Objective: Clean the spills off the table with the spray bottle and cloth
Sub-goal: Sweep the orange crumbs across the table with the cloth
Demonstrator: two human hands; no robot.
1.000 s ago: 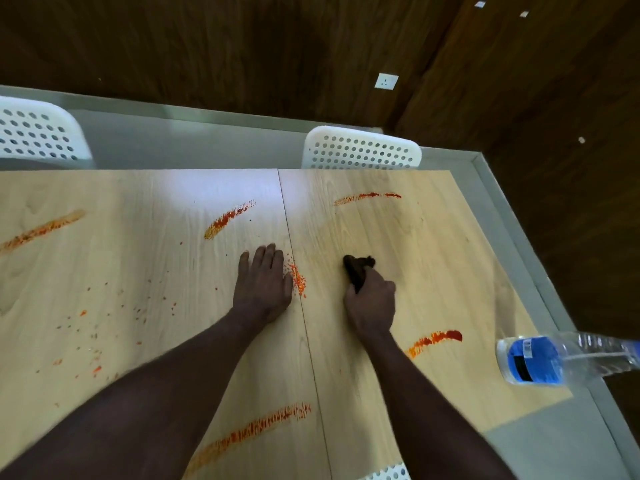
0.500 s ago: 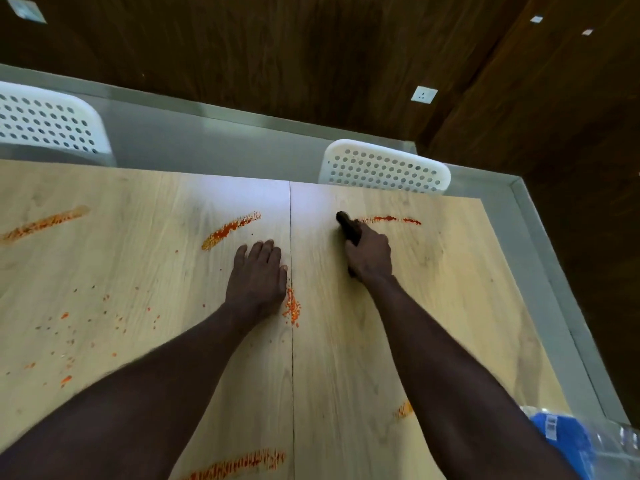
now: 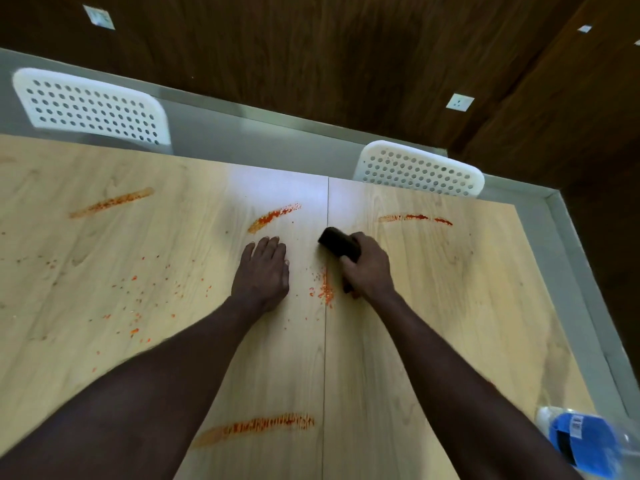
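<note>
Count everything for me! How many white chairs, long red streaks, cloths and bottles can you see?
White chairs: 2
Long red streaks: 4
Dark cloth: 1
Bottle: 1
Total: 8

Two white plastic chairs show their perforated backrests: the left chair [image 3: 93, 107] stands farther off, the right chair [image 3: 420, 173] nearer and well apart from it. Behind them runs a grey band of floor [image 3: 242, 133], edged by a pale strip that turns a corner at the right. Beyond rises dark wood panelling [image 3: 311, 57], carrying a white wall socket [image 3: 460, 102] and a second, blurred plate [image 3: 99, 17] at upper left.
</note>
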